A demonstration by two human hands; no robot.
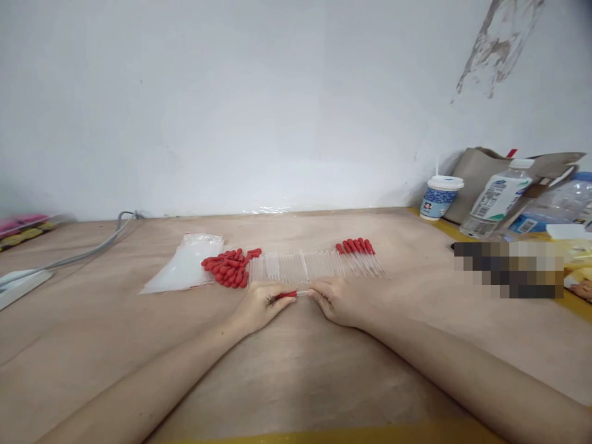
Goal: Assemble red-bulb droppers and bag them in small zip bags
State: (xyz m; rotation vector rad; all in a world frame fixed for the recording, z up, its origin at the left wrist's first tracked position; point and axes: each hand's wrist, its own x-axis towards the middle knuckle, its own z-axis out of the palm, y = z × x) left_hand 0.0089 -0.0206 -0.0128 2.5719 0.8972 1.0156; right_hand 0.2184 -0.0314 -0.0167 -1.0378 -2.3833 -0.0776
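Note:
My left hand (259, 303) pinches a red rubber bulb (287, 295) at table level. My right hand (337, 300) pinches the clear glass tube (303, 293) that meets the bulb. The two hands nearly touch. Just beyond them lies a row of clear glass tubes (296, 265). A heap of loose red bulbs (230, 266) sits at the row's left end. At its right end lie several finished droppers with red bulbs (358, 250).
A clear plastic bag (185, 266) lies left of the bulbs on the wooden table (296, 364). A grey cable (92, 250) and white power strip (18, 285) sit far left. A cup (440, 197), plastic bottles (497, 197) and a grey bag (481, 172) crowd the back right.

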